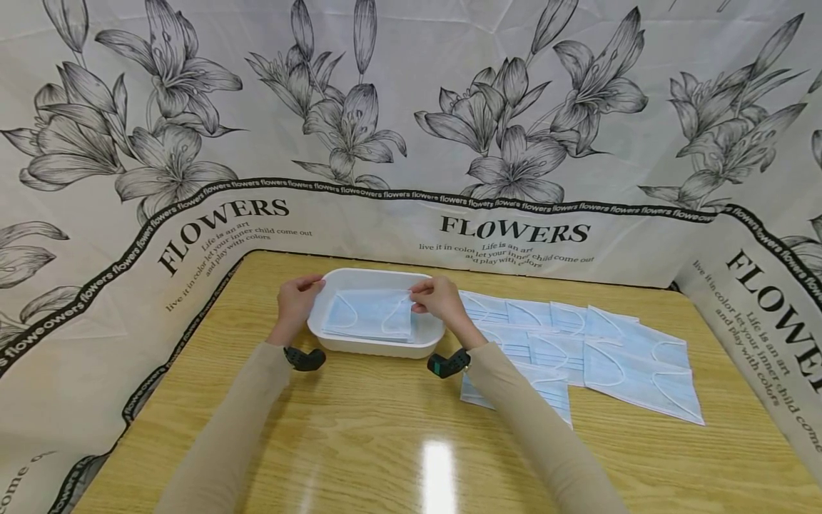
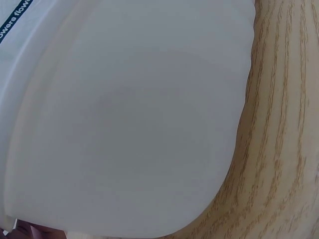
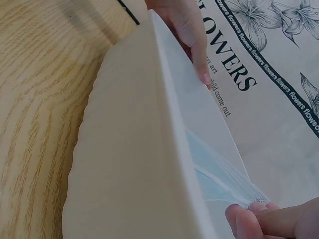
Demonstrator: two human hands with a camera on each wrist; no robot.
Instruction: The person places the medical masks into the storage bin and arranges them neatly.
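Observation:
A white plastic basin (image 1: 375,349) stands near the back of the table, light blue face masks (image 1: 366,313) lying flat inside it with their white ear loops on top. At the basin's left end, my left hand (image 1: 297,300) grips the rim; the right wrist view shows its fingers (image 3: 200,62) reaching over the edge. My right hand (image 1: 440,297) is over the right end, thumb and fingertips pinching the upper right corner of a face mask (image 3: 222,174). Only the basin's pale outer wall (image 2: 149,124) fills most of the left wrist view.
To the right of the basin, several more face masks (image 1: 636,364) lie spread in overlapping rows on the wooden table (image 1: 359,435). A white cloth (image 1: 385,221) printed with flowers and lettering hangs behind the table and along both sides.

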